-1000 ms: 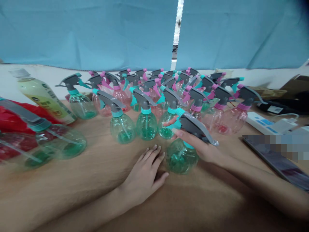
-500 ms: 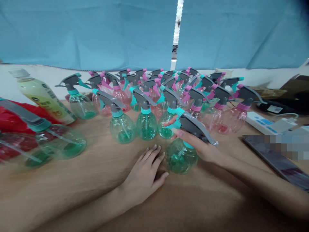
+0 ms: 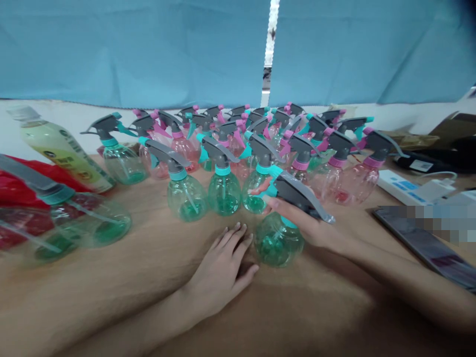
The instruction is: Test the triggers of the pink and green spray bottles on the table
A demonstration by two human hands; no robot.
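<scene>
My right hand [image 3: 305,218] is shut around the neck of a green-tinted plastic spray bottle [image 3: 278,242], just under its grey trigger head [image 3: 299,194]. The bottle's base stays down near the tabletop. My left hand [image 3: 223,263] lies flat on the wooden table [image 3: 148,258], fingers apart, close beside that bottle and holding nothing. Just ahead of both hands stand several green-tinted spray bottles [image 3: 224,193], and pink-tinted ones [image 3: 351,184] crowd behind and to the right. The rear bottles hide one another.
Two spray bottles [image 3: 91,220] lie on their sides at the left, over a red plastic bag [image 3: 22,183]. A yellow-green bottle [image 3: 63,151] leans near them. On the right are a white power strip [image 3: 397,187] and a dark tablet or phone [image 3: 420,238]. A blue curtain [image 3: 148,49] hangs behind.
The whole view has shifted slightly left. My hands and the held bottle keep the same position relative to the other bottles.
</scene>
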